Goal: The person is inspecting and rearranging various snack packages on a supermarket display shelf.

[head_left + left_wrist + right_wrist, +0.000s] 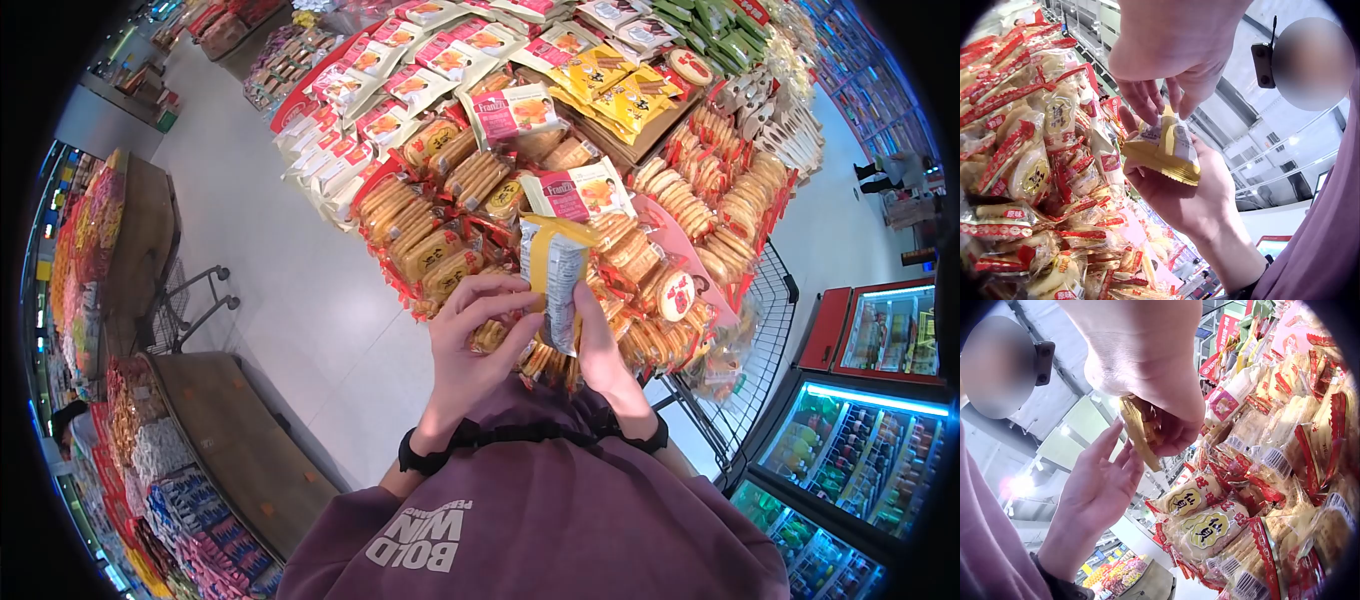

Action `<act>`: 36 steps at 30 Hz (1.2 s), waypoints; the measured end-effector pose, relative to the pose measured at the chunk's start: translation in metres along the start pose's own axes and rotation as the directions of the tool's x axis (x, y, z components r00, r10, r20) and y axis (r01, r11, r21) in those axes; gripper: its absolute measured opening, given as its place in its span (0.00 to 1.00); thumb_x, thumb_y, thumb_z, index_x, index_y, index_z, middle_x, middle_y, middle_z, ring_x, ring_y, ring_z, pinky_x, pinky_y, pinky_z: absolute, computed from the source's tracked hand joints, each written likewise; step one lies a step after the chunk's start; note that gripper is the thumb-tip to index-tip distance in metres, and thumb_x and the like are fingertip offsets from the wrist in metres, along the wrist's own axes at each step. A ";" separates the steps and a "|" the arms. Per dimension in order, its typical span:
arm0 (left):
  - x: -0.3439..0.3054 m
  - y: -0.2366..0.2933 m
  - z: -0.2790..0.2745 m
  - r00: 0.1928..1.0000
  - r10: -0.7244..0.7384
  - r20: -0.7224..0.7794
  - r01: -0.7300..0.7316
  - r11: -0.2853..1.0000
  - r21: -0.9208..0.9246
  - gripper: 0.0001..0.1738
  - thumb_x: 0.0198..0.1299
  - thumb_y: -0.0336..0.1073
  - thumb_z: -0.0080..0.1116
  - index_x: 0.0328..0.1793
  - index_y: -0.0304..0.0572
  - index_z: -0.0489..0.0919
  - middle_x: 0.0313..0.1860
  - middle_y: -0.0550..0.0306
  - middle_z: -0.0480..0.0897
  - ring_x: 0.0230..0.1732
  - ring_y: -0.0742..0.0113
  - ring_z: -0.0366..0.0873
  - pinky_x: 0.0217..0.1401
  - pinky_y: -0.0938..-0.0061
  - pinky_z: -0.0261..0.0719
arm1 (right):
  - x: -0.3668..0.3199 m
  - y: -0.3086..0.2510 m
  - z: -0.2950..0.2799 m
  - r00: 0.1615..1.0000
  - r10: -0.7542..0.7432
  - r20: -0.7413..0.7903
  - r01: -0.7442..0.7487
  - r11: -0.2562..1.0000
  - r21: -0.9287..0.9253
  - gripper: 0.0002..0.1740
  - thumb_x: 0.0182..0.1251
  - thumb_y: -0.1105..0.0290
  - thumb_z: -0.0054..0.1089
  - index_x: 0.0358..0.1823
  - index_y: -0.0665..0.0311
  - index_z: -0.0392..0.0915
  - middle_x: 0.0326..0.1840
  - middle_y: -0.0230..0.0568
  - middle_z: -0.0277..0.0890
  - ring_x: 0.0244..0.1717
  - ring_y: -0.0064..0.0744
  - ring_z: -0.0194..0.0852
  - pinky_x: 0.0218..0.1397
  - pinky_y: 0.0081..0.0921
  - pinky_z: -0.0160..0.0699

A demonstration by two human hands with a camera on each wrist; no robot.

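Yellow packet (553, 282) in right grip (603, 352), left grip (472, 338) touching, wrapped crackers (402, 222) heaped beyond.

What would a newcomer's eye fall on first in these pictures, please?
Probably the heap of packaged snacks across the upper middle of the head view, with bright yellow packets near its top. Over its lower part, the left hand and right hand hold a yellow-and-silver packet. Lit coolers glow at the lower right.

Open aisle (290, 270) left of heaped packets (400, 215)
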State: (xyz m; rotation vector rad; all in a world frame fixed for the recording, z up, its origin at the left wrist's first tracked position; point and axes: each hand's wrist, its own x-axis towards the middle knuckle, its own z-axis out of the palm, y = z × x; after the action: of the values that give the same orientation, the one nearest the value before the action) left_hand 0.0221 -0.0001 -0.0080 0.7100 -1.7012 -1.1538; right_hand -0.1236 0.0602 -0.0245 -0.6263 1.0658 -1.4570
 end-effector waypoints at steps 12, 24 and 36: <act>-0.005 -0.008 0.004 0.962 -0.273 0.011 0.262 0.912 -0.316 0.26 0.63 0.24 0.65 0.67 0.29 0.72 0.55 0.51 0.83 0.51 0.68 0.83 0.54 0.73 0.82 | 0.002 -0.033 0.005 0.794 -0.591 0.142 0.416 0.357 -0.836 0.39 0.39 0.73 0.79 0.60 0.64 0.78 0.55 0.41 0.78 0.54 0.41 0.69 0.60 0.34 0.65; -0.001 -0.008 -0.001 0.931 -0.363 0.028 0.357 0.894 -0.270 0.23 0.58 0.24 0.70 0.59 0.30 0.74 0.52 0.54 0.82 0.52 0.73 0.80 0.58 0.74 0.79 | 0.007 -0.029 0.005 0.775 -0.586 0.236 0.458 0.265 -0.849 0.36 0.38 0.77 0.71 0.58 0.62 0.78 0.59 0.41 0.76 0.60 0.44 0.69 0.63 0.39 0.63; -0.008 -0.015 -0.008 0.927 -0.266 0.266 0.332 0.910 -0.249 0.28 0.57 0.27 0.71 0.64 0.32 0.74 0.52 0.51 0.85 0.48 0.69 0.83 0.52 0.73 0.82 | 0.041 -0.115 -0.013 0.701 -0.398 0.591 0.572 -0.179 -0.800 0.30 0.39 0.84 0.53 0.52 0.66 0.76 0.56 0.45 0.75 0.65 0.48 0.68 0.68 0.45 0.69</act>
State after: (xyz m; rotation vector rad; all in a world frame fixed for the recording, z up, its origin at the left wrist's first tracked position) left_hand 0.0322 -0.0021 -0.0239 0.6905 -1.5903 -1.7209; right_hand -0.1977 0.0143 0.0627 -2.4460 1.7981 -0.9386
